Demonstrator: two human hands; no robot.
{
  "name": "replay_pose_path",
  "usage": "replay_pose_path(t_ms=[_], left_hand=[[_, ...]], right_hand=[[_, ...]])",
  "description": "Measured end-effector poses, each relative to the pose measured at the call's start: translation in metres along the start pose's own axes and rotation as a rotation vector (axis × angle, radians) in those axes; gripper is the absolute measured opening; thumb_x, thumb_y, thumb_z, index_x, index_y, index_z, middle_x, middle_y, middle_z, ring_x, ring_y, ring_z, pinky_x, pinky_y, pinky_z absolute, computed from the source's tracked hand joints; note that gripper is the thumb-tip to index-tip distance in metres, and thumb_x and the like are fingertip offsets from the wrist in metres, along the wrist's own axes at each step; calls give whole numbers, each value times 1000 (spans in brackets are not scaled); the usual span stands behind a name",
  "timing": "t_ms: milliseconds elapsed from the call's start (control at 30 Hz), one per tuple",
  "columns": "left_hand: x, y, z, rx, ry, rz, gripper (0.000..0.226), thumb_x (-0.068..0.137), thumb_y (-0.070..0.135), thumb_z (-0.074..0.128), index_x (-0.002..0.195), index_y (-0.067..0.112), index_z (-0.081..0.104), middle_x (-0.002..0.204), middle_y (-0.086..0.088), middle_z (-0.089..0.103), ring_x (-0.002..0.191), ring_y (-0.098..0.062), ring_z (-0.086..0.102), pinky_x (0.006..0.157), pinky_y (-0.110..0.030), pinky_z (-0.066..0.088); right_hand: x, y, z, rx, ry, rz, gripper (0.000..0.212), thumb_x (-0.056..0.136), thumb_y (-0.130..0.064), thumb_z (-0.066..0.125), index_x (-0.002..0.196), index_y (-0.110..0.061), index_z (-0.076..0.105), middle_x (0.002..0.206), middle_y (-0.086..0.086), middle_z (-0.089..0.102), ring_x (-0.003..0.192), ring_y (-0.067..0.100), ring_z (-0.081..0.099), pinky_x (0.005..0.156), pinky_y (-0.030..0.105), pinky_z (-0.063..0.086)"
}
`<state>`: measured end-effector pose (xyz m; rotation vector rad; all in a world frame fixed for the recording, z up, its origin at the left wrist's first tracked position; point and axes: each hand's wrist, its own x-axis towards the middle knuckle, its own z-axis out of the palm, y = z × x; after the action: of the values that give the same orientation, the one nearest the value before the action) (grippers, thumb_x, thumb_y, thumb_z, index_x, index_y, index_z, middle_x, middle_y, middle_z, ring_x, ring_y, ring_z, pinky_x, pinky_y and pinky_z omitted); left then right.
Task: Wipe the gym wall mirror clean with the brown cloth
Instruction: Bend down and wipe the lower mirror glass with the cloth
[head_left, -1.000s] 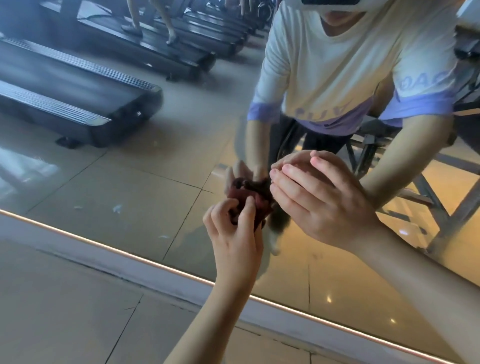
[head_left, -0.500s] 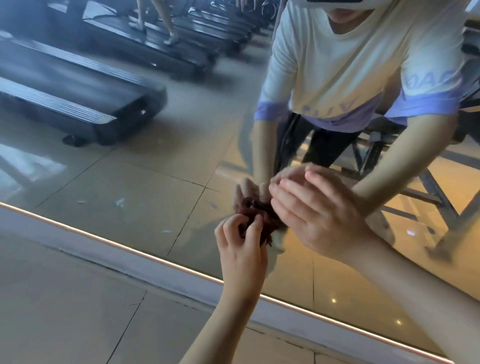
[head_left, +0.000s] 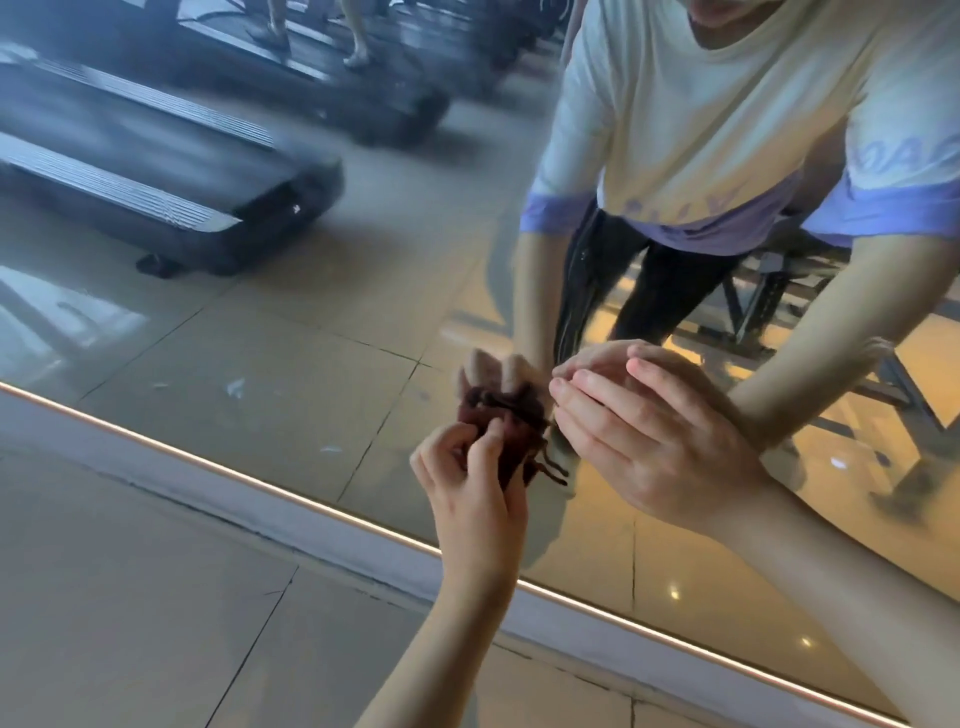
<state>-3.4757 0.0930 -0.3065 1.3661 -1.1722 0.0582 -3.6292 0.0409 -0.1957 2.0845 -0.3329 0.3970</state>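
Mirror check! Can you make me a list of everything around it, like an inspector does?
Surface: wall mirror, with a few pale smudges low on the glass.
Job's things: brown cloth, bunched up at the glass, loose threads hanging.
Clutter: nothing seen.
Hands: left hand pinches the cloth; right hand is open beside it, and whether it touches the cloth is unclear.
Cables: nothing seen.
Surroundings: tiled floor below the mirror; treadmills reflected in the glass.
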Motion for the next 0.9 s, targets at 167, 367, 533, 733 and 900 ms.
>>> replay_pose_path(t_ms=[167, 367, 533, 733, 900], left_hand=[[19, -10, -5, -83, 181, -375, 13, 91, 6, 51, 103, 1, 51, 116, -8, 35, 109, -33, 45, 98, -16, 37], [30, -3, -11, -88, 143, -165, 15, 93, 12, 50, 107, 8, 51, 118, -12, 38, 111, -22, 40, 99, -13, 36], [53, -13, -18, -185, 345, -551, 8, 89, 11, 50, 95, 16, 47, 114, -6, 36, 108, -27, 48, 100, -36, 44], [23, -2, -17, -120, 97, -220, 10, 88, 11, 55, 98, 13, 53, 115, 11, 31, 107, -27, 43, 99, -20, 36], [24, -4, -11, -167, 192, -530, 14, 94, 1, 56, 96, 14, 50, 115, -3, 37, 108, -29, 48, 94, -12, 37]], right_hand=[[1, -1, 2, -7, 29, 12, 33, 97, -12, 53, 129, -6, 58, 137, 10, 59, 129, 24, 47, 116, 44, 26], [1, -2, 4, 20, 49, 19, 30, 96, -14, 58, 125, -7, 61, 135, 10, 60, 128, 24, 48, 114, 44, 28], [2, -3, 4, 11, 68, 32, 30, 96, -15, 56, 124, -7, 61, 134, 8, 61, 126, 22, 50, 114, 43, 30], [1, -5, 5, -8, 62, 34, 29, 96, -13, 54, 123, -7, 62, 134, 10, 61, 128, 25, 47, 115, 45, 25], [1, -6, 6, -6, 63, 46, 34, 91, -17, 65, 123, -8, 61, 135, 10, 61, 127, 25, 48, 116, 44, 24]])
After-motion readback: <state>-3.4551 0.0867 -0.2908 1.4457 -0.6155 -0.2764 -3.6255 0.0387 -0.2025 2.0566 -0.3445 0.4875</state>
